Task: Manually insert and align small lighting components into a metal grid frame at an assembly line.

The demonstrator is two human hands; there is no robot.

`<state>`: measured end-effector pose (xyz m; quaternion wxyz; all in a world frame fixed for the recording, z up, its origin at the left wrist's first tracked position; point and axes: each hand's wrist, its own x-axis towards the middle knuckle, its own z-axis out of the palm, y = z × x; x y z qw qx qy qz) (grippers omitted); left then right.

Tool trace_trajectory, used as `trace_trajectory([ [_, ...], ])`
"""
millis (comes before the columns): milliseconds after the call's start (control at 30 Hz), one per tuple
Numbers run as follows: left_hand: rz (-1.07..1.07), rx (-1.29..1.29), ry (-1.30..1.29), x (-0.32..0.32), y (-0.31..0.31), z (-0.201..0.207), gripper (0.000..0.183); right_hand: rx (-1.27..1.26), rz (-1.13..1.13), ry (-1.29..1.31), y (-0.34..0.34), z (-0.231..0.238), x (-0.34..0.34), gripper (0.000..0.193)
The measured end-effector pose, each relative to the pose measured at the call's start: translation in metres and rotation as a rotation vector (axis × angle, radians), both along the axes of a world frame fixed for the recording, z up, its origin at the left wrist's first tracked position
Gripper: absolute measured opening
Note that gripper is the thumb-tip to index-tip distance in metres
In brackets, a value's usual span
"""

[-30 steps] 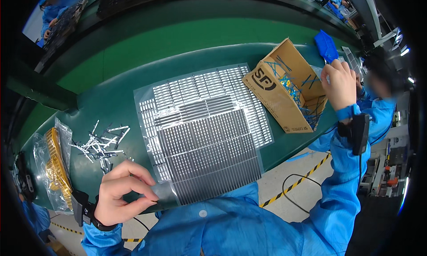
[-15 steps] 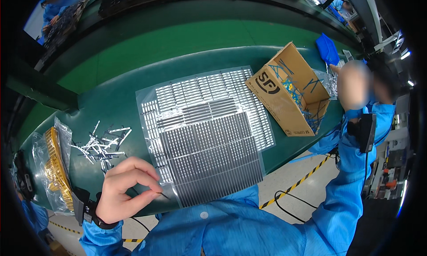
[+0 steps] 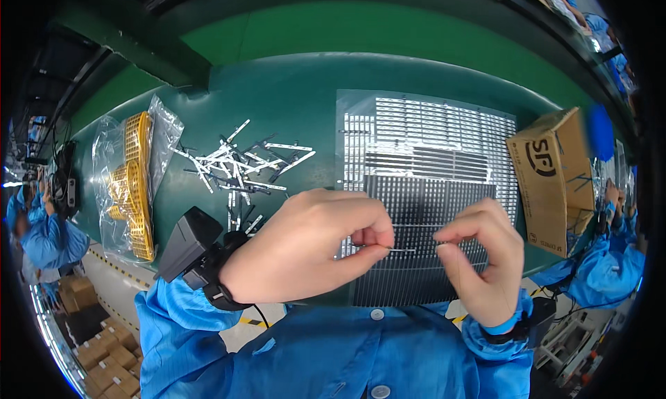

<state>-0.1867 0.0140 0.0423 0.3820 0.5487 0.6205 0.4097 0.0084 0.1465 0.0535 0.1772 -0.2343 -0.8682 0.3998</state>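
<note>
My left hand is closed, thumb and forefinger pinching a thin light strip that sticks out to the right. Facing it, my right hand has thumb and forefinger pressed together; anything between them is too small to make out. Both hands are over the near part of a sheet of narrow strips, laid in rows on clear film. Its upper rows look white and silver, its lower ones dark grey. Left of the sheet, behind my left hand, lies a loose pile of black-and-white strips.
A cardboard box with blue slender pieces inside stands right of the sheet. Yellow perforated parts in clear plastic lie at the left end of the green table. A blue bag is beyond the box. Other people work at both sides.
My right hand has come from beside the blue bag, past the box, to the sheet. My left hand has moved right over the sheet, still pinching. The view has swung left.
</note>
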Motion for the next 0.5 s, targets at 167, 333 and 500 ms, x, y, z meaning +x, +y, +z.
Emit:
trace_trajectory([
  [167, 0.017, -0.056, -0.066, -0.008, 0.002, -0.009, 0.011, 0.026, 0.077, -0.077, -0.006, -0.011, -0.023, 0.017],
  [333, -0.010, -0.088, -0.069, -0.020, 0.007, -0.020, 0.011, 0.096, 0.109, -0.098, -0.006, -0.024, -0.034, 0.018],
  [500, 0.095, -0.159, -0.399, -0.039, 0.016, -0.031, 0.027, 0.288, 0.080, -0.028, 0.002, -0.031, -0.041, 0.023],
])
